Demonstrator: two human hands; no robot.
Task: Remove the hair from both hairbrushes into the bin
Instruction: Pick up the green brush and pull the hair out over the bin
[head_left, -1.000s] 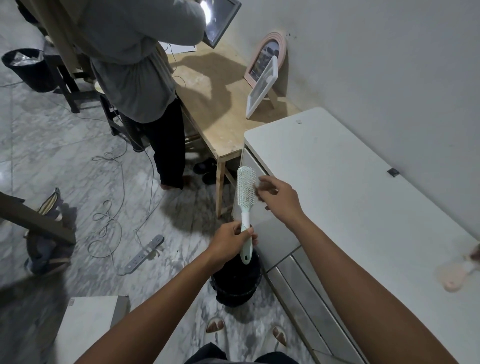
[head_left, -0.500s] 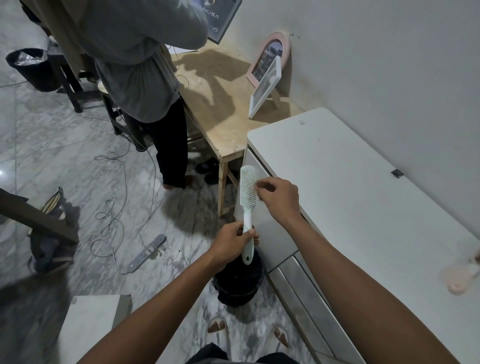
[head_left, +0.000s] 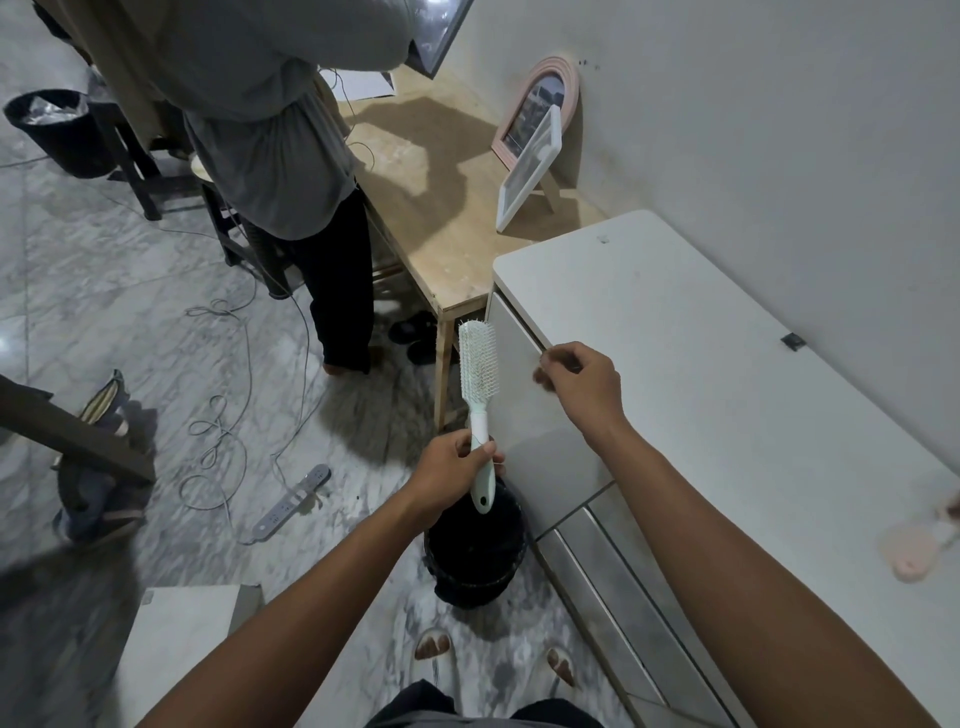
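My left hand (head_left: 451, 470) grips the handle of a pale green hairbrush (head_left: 478, 374), held upright with its bristle head on top, right above a black bin (head_left: 475, 553) on the floor. My right hand (head_left: 582, 387) is off to the right of the brush head, apart from it, with fingertips pinched together; whether hair is between them is too small to tell. A pink hairbrush (head_left: 917, 551) lies blurred on the white cabinet top (head_left: 701, 374) at the far right edge.
A person in a grey top (head_left: 270, 119) stands at a wooden table (head_left: 441, 208) with two mirrors behind the cabinet. Cables and a power strip (head_left: 293, 501) lie on the marble floor. Another black bin (head_left: 57, 130) stands far left. My sandalled feet are below.
My right hand has pulled away from the brush bristles to the right, fingers pinched. The brush in my left hand stays upright over the bin.
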